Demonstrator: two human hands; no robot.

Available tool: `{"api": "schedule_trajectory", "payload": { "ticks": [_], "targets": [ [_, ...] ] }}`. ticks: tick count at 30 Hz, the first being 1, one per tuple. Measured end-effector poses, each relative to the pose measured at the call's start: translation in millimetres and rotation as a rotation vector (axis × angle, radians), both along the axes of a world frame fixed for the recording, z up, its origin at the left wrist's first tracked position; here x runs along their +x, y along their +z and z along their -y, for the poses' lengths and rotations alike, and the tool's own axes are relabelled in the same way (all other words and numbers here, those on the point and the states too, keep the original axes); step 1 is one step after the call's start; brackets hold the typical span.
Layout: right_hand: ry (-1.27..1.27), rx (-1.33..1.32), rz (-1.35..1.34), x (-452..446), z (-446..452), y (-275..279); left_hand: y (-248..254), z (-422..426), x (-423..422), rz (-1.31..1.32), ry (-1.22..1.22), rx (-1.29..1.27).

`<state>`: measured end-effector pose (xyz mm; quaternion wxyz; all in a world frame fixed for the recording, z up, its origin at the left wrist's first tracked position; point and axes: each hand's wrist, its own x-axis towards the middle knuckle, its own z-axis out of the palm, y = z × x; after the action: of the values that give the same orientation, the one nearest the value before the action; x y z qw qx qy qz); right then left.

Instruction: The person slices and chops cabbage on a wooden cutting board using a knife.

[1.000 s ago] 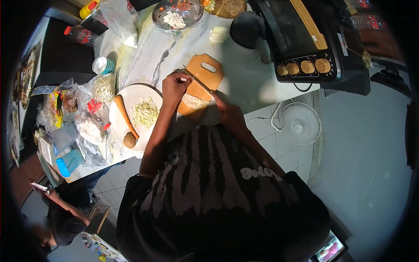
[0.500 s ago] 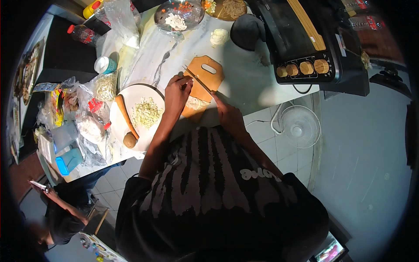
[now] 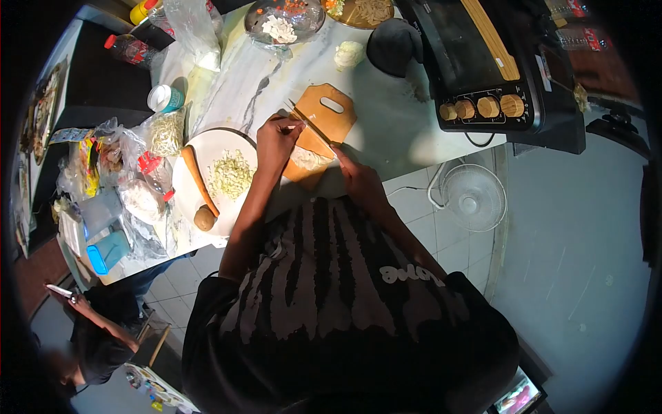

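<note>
A knife (image 3: 312, 125) lies slantwise over the wooden cutting board (image 3: 336, 110), its handle in my closed right hand (image 3: 360, 181). My left hand (image 3: 279, 138) is closed at the board's left side, fingertips bunched next to the blade. Whatever they pinch is too small to make out. Pale chopped pieces (image 3: 308, 160) lie on the near part of the board. Left of my forearm is a white plate (image 3: 231, 141) with a heap of pale green diced vegetable (image 3: 232, 175), a carrot (image 3: 196, 176) and a round brown vegetable (image 3: 205, 219).
A toaster oven (image 3: 476, 69) stands at the back right, beside a dark cap-like object (image 3: 394, 48). Metal trays (image 3: 284, 43) hold cut food. Bags, bottles and a blue container (image 3: 108, 254) crowd the left. A fan (image 3: 472, 196) sits right; another person (image 3: 103, 331) is lower left.
My left hand has shifted slightly left and the knife has moved a little with it. More of the pale pieces on the near board now show.
</note>
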<state>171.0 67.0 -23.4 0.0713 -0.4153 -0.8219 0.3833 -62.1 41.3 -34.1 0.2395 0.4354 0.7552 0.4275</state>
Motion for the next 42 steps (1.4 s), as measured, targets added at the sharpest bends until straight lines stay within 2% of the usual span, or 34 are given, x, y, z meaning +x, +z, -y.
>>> {"api": "schedule_trajectory", "payload": {
  "ticks": [7,8,10,19,25,32,35,37,42],
  "targets": [
    [0.003,-0.070,0.183,-3.6,-3.2,9.2,-6.2,-0.1,-1.2,-0.013,-0.007,0.010],
    [-0.001,-0.066,0.180,-3.1,-2.4,2.9,-6.6,-0.6,-1.3,-0.016,-0.010,0.014],
    [0.010,0.120,0.054,-4.4,0.3,-7.6,-3.0,0.9,1.2,-0.026,0.005,-0.022],
    [-0.031,0.078,-0.108,-4.0,2.4,-17.5,1.1,4.5,4.3,-0.047,0.030,-0.036],
    [-0.002,0.031,-0.012,-2.0,5.9,-7.3,1.6,4.9,4.5,-0.026,0.047,-0.038],
    [-0.012,0.067,-0.046,-1.5,5.5,-11.1,-1.0,4.5,5.4,-0.006,0.080,0.004],
    [0.004,0.020,0.042,-3.9,2.2,-1.6,-0.1,3.8,4.7,-0.009,0.083,-0.035],
    [-0.011,0.008,0.114,-9.4,3.8,8.8,0.3,3.8,4.0,-0.018,0.074,0.029],
    [-0.037,0.131,0.042,-7.0,6.9,-1.4,4.5,5.3,8.8,-0.020,0.095,-0.023]
  ]
}}
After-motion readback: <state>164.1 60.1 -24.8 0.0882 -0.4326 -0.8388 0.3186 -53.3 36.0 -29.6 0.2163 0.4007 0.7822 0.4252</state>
